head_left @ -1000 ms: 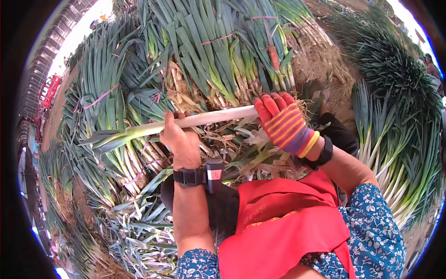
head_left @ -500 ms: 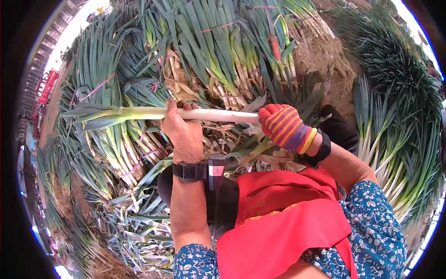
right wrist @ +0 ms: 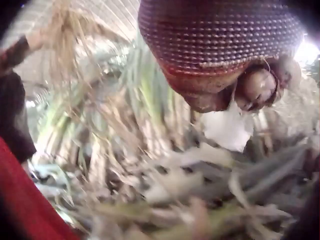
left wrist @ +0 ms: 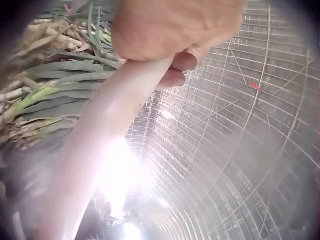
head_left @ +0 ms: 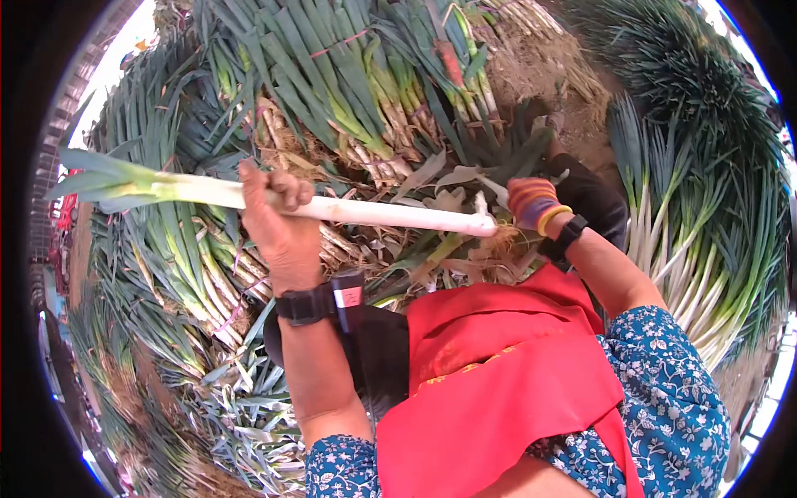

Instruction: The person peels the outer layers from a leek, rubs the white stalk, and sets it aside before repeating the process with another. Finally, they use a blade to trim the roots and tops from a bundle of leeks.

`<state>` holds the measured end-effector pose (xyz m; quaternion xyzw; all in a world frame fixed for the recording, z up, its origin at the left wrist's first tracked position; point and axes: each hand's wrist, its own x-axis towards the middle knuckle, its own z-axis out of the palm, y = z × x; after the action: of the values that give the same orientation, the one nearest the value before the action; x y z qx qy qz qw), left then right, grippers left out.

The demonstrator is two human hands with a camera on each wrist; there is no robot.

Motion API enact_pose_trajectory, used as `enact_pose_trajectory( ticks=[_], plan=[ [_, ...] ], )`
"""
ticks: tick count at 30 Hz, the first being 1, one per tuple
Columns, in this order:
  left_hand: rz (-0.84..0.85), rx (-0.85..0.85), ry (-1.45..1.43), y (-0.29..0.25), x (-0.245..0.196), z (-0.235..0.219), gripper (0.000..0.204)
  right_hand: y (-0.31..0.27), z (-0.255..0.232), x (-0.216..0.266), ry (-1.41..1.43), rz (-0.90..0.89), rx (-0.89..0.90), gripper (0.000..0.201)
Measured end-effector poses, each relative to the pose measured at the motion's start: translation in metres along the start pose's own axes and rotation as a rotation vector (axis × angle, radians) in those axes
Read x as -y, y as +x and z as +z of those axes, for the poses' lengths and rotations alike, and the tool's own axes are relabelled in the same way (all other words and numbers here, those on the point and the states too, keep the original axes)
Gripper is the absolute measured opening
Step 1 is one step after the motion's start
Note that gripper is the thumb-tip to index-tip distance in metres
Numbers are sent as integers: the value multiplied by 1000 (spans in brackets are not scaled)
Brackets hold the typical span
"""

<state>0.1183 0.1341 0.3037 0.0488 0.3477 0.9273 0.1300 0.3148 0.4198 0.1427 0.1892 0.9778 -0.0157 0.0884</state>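
Head view, starting nearest the body: a red apron (head_left: 498, 398) and blue floral sleeves (head_left: 672, 398) fill the bottom, and everything else is best placed against the one long leek (head_left: 390, 214) held crosswise just beyond the apron. The left hand (head_left: 278, 220), bare and with a black wrist strap below it, has its fingers curled round the leek's white shaft close to where the green begins, so the shaft stays level and clear of the litter under it; the left wrist view shows the same closed grasp, with the pale shaft (left wrist: 107, 117) running down out of the fist. The right hand (head_left: 533, 203), in a striped glove, sits at the leek's root end, where the trimmed white tip pokes up. In the right wrist view its gloved fingers (right wrist: 260, 85) pinch a pale scrap of skin (right wrist: 227, 127), a hold that fits peeling the outer layer off; the picture is blurred, so how firm that pinch is cannot be told. Beneath the leek lie dry husks and stripped leaves (head_left: 415, 249). Beyond it, tied leek bundles (head_left: 332, 83) are stacked with roots toward the person. Right of the leek, more leeks (head_left: 706, 232) fan out loose.
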Motion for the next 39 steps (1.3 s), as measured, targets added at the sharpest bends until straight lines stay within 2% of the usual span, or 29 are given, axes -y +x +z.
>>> enact_pose_trajectory(
  ticks=[2,3,4,6,8,9,11,12,13,14,16,18,19,21,22,23,26,28,30,31,32,33,34,36,37,38,39],
  plan=[
    [-9,18,14,6,-6,-6,30,-19,6,-21,-28,82,202,25],
    [-19,14,19,5,-6,-8,30,-25,2,-27,-76,89,248,39],
    [-31,-10,27,5,-4,-7,29,-29,-1,-29,-70,97,256,39],
    [-49,-20,35,9,-1,-6,29,-30,-16,-29,170,64,-160,38],
    [-65,34,49,15,3,-13,26,-30,-51,-6,1052,-193,-213,44],
    [-76,47,14,16,4,-12,23,-31,-70,7,1054,-189,-215,44],
    [-104,102,-12,16,9,-13,22,-37,-102,31,864,-685,-372,44],
    [-123,155,-37,18,8,-11,21,-43,-108,38,837,-627,-227,34],
    [-89,96,-7,14,10,-2,29,-41,-96,36,826,-620,-144,27],
    [-95,64,25,13,12,-2,27,-37,-75,27,812,-624,-63,20],
    [-147,39,35,8,14,2,27,-27,-35,13,738,-887,-235,10],
    [-173,50,53,11,19,-8,23,-44,-9,10,609,-524,127,9],
    [-162,37,84,11,20,-6,24,-51,33,-8,1072,-741,112,10],
    [-136,41,103,16,22,-15,23,-78,73,-23,702,-695,353,16],
    [-100,35,115,21,15,-15,22,-78,66,-18,-127,-368,511,28],
    [-82,-22,115,21,13,-6,22,-56,44,-15,-140,-394,467,28],
    [-55,-143,259,12,33,2,18,-45,-23,-1,76,-129,6,61],
    [-105,-128,274,9,57,8,21,-30,-99,35,429,-328,-183,68],
    [-60,-80,452,2,79,7,24,-12,-138,83,461,-470,-416,70],
    [-116,-42,476,-3,88,8,33,6,-140,110,517,-436,-412,74],
    [-145,-63,501,-9,96,11,33,12,-145,132,544,-475,-518,58],
    [-206,-143,510,-12,96,21,33,22,-139,143,538,-469,-570,51],
    [-284,-213,523,-13,94,31,35,32,-127,150,525,-450,-603,45],
    [-164,-147,562,-10,93,30,37,31,-94,132,535,-381,-553,33],
    [-269,-48,594,-17,109,28,31,0,-86,105,571,-271,-382,39],
    [-270,-6,649,-5,103,15,26,-17,-84,92,631,-273,-237,44],
    [74,282,1061,-2,113,-2,22,-31,-83,82,644,-263,-224,47]
  ],
)
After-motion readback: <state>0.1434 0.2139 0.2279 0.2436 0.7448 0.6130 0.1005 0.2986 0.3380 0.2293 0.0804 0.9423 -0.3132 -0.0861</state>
